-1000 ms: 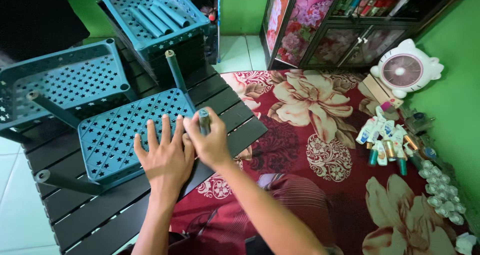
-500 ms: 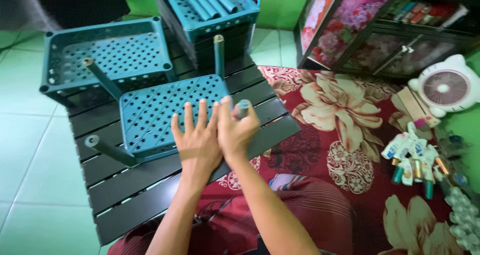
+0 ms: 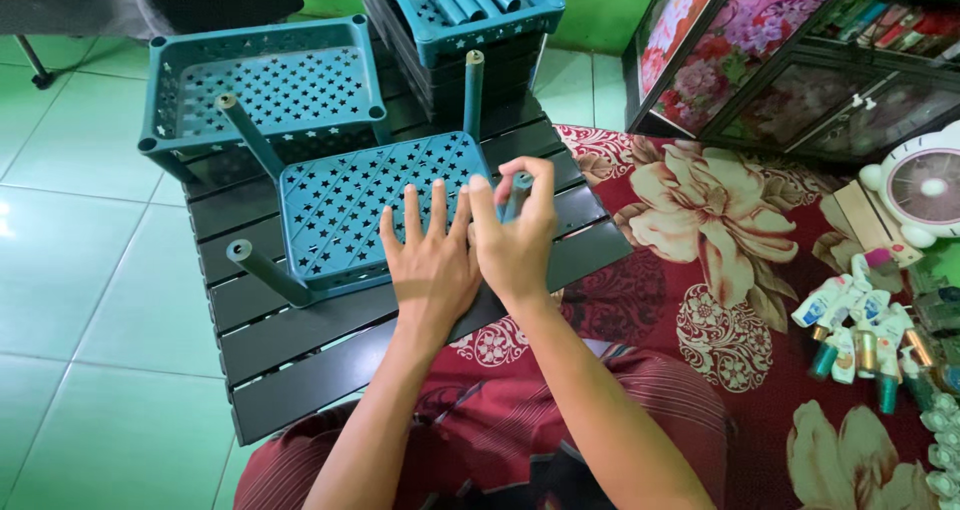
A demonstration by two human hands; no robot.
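Two hands: both at the near right corner of a teal shelf tray that lies upside down on a black slatted bench.
Left hand: flat and spread, palm down on the tray's star-punched panel, gripping nothing.
Right hand: fingers closed around a teal leg tube standing at that corner, just beside the left hand.
Other legs: three more tubes stick up from the tray's remaining corners, one at the far right, one at the far left, one at the near left.
Behind: a second tray sits upright on the bench; a third tray holds loose tubes.
Right side: floral rug with small bottles.
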